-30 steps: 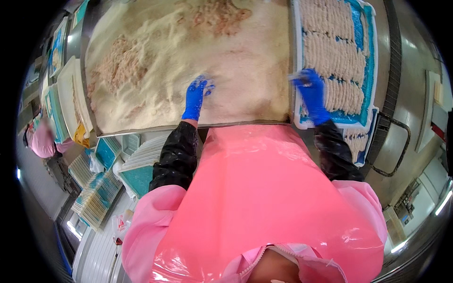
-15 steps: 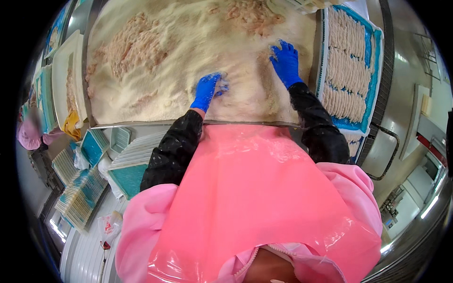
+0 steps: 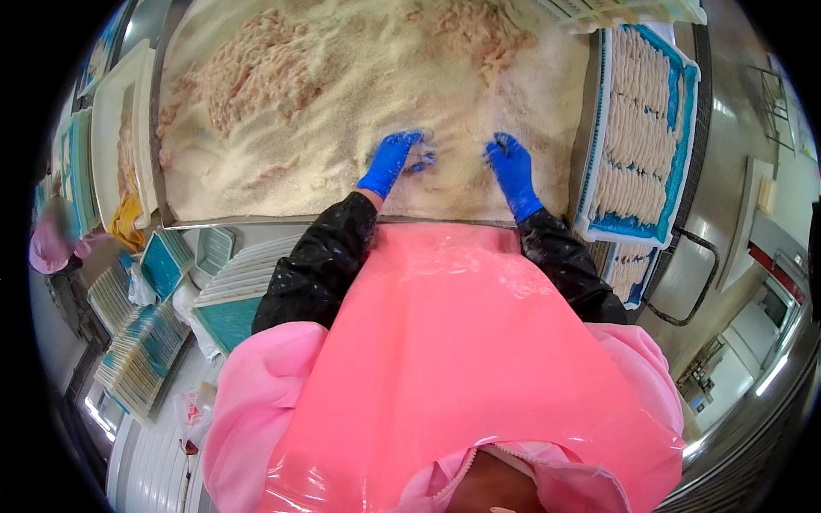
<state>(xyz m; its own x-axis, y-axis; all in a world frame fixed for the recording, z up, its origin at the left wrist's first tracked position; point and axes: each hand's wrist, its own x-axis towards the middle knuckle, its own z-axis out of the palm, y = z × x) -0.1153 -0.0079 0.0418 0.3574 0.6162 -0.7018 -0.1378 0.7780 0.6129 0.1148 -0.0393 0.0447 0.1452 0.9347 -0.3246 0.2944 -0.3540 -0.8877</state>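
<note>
Both my hands wear blue gloves and rest in a wide bed of pale breadcrumbs [image 3: 325, 162] on a steel table. My left hand [image 3: 393, 161] lies palm down with its fingertips dug into the crumbs, touching a crumb-coated piece. My right hand [image 3: 510, 167] sits a little to the right, fingers curled into the crumbs; what it holds, if anything, is hidden. Piles of pinkish raw meat strips [image 3: 256, 77] lie in the crumbs at the far left and at the far middle [image 3: 475, 30].
A blue-lined white tray [image 3: 680, 162] with rows of breaded strips stands at the right of the table. A white tray [image 3: 115, 128] sits at the left edge. Stacks of teal and white trays [image 3: 145, 342] stand lower left, beside another person in pink [image 3: 47, 244].
My right hand has come from the tray of breaded strips on the right into the crumb bed, close to my left hand. The view has shifted right and down.
</note>
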